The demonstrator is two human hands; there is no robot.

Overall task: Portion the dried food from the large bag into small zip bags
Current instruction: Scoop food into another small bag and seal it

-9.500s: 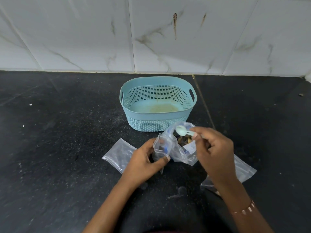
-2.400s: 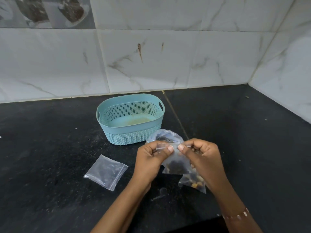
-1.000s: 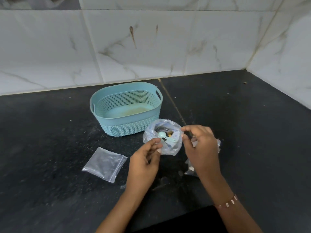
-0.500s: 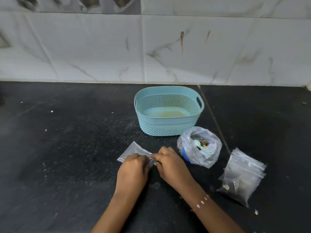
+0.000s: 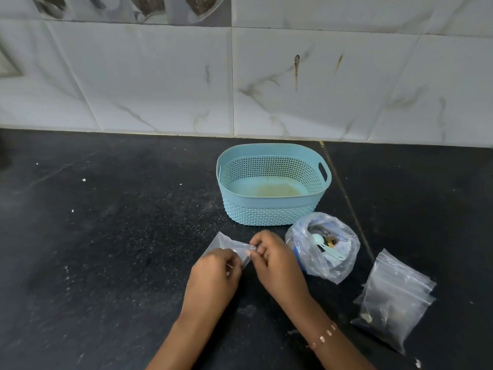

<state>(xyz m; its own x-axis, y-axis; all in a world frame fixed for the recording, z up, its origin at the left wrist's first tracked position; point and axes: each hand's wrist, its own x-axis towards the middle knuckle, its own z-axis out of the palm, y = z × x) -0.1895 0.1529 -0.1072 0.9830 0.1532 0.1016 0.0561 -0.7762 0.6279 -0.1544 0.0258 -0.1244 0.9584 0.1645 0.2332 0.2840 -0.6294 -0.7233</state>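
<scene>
An empty small zip bag [image 5: 222, 243] lies on the black counter just below centre. My left hand [image 5: 213, 279] and my right hand [image 5: 274, 259] both pinch its near edge with curled fingertips. To the right stands the large clear bag [image 5: 324, 248], open at the top, with dried food and a pale green scoop [image 5: 321, 241] inside it. Filled small zip bags [image 5: 394, 300] lie stacked at the lower right, dark food showing through them.
A light blue perforated basket [image 5: 272, 209] stands behind the bags, with nothing in it. A marble-tiled wall [image 5: 240, 81] closes off the back of the counter [image 5: 106, 236]. White crumbs dot the counter on the left.
Both hands left the large bag and moved left to the empty small zip bag, which they now pinch. The filled bags lie at the right. The camera view shifted.
</scene>
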